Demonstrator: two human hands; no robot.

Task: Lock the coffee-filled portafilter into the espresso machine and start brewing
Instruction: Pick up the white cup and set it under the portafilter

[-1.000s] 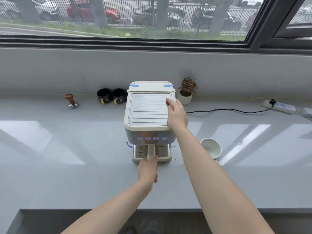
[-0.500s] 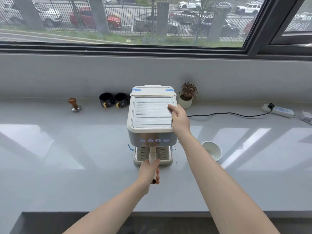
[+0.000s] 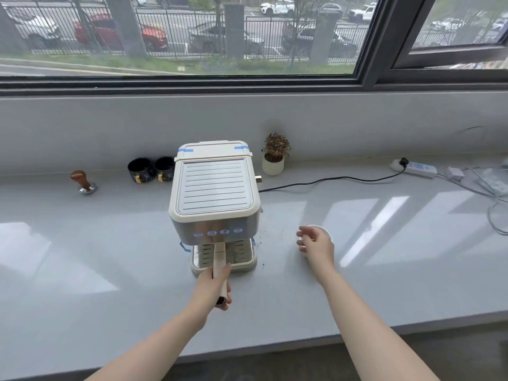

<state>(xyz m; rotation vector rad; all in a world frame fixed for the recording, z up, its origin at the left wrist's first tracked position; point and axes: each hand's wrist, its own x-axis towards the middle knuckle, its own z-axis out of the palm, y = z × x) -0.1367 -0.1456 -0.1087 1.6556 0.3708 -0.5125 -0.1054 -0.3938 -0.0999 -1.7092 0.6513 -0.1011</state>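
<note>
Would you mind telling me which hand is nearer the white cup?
Right. The right hand is over the white cup; the left hand grips the portafilter handle further left.

The espresso machine was cream with a ribbed top, a silver front and blue-lit buttons. The desk was pale grey; two cups were black with gold.

Left of the espresso machine you have broad open surface; only the tamper and two black cups stand far back by the wall. On the right, the white bowl, scattered coffee grounds, the power cord and the potted plant crowd your path. The portafilter handle juts toward you over the drip tray.
</note>
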